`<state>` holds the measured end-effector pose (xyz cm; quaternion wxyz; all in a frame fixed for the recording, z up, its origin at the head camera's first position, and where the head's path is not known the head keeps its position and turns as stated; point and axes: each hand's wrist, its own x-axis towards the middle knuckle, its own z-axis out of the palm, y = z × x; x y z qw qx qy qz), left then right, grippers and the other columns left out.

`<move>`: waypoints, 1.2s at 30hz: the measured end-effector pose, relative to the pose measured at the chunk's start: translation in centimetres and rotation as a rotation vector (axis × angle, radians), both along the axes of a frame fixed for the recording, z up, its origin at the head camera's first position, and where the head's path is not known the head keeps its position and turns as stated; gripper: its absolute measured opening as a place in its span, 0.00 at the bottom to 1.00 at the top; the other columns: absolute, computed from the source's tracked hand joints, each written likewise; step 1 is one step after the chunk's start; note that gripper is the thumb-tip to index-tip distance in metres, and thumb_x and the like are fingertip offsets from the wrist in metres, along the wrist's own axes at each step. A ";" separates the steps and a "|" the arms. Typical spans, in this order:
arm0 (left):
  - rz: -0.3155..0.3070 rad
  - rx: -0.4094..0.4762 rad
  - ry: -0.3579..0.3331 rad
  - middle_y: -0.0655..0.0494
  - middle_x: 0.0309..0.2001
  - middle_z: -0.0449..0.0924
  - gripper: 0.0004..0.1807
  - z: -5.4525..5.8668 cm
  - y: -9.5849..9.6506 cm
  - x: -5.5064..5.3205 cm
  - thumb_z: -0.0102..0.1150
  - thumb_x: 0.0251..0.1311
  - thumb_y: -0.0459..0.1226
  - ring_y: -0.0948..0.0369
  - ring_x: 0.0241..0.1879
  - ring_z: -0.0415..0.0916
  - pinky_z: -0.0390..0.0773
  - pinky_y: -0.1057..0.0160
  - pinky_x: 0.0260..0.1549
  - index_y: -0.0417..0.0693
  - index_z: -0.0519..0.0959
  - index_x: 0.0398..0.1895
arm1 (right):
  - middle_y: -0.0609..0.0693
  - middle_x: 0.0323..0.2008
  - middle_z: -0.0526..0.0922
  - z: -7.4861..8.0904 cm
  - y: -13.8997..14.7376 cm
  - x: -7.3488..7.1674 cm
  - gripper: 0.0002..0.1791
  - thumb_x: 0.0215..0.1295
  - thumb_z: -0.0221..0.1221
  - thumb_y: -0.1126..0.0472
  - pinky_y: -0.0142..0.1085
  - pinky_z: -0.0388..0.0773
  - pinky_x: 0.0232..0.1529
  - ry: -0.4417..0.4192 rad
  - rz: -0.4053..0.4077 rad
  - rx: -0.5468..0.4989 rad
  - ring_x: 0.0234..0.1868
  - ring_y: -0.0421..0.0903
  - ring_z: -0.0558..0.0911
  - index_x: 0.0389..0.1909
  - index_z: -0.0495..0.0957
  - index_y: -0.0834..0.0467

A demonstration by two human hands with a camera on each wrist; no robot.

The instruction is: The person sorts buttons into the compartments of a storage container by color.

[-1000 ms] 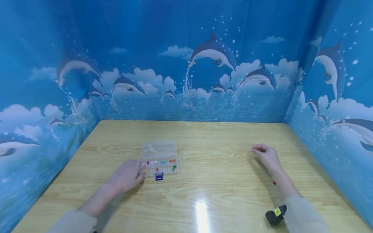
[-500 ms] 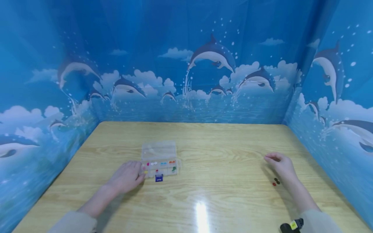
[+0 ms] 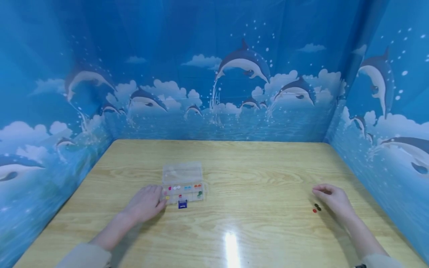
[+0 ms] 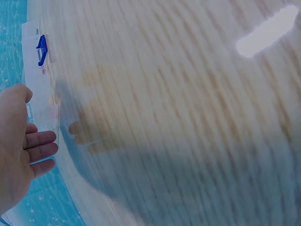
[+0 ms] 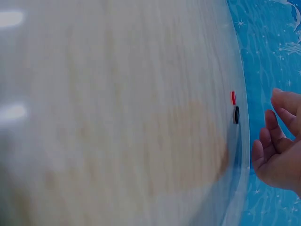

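Observation:
A clear compartment box [image 3: 190, 197] lies on the table at centre left, its see-through lid [image 3: 182, 172] folded back and a dark blue latch [image 3: 182, 204] at its front. Small coloured button-like discs sit in its compartments. My left hand [image 3: 145, 203] holds the box's left end, thumb at the front and fingers around the side. Over on the right, my right hand [image 3: 335, 199] hovers with loosely bent fingers, thumb and index fingertips close together; nothing shows between them. Beside it lie a red disc [image 3: 314, 210] and two dark discs [image 3: 317, 207]; the right wrist view shows the red disc [image 5: 233, 98] too.
The wooden table [image 3: 241, 178] is enclosed by a blue dolphin-print curtain [image 3: 187, 74] at the back and both sides. A bright light reflection falls on the tabletop near the front middle.
My right hand has moved right and toward me, coming beside the loose discs; the two dark discs came into view as it shifted. My left hand and the box have stayed put.

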<state>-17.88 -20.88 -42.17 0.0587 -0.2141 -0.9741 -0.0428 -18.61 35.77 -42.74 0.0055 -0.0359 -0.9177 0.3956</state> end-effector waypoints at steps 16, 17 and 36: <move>0.007 0.002 -0.008 0.43 0.38 0.75 0.17 -0.2 0.0 0.0 0.52 0.61 0.43 0.47 0.44 0.73 0.71 0.47 0.49 0.36 0.71 0.40 | 0.52 0.37 0.82 -0.8 1.5 1.0 0.19 0.61 0.60 0.53 0.31 0.73 0.37 -0.044 0.202 0.080 0.37 0.38 0.77 0.44 0.79 0.64; 0.008 0.003 -0.008 0.42 0.38 0.76 0.17 -0.2 0.0 0.0 0.53 0.61 0.43 0.46 0.44 0.73 0.70 0.46 0.50 0.35 0.71 0.41 | 0.51 0.37 0.82 -0.8 1.6 1.0 0.18 0.60 0.60 0.54 0.30 0.73 0.37 -0.056 0.219 0.069 0.36 0.36 0.76 0.44 0.79 0.64; -0.014 -0.005 0.019 0.41 0.39 0.75 0.17 -0.2 0.0 0.0 0.53 0.61 0.42 0.46 0.45 0.73 0.70 0.47 0.51 0.35 0.71 0.40 | 0.51 0.30 0.77 -1.6 2.7 0.6 0.08 0.56 0.62 0.66 0.30 0.69 0.28 0.058 0.468 0.017 0.31 0.33 0.71 0.35 0.79 0.66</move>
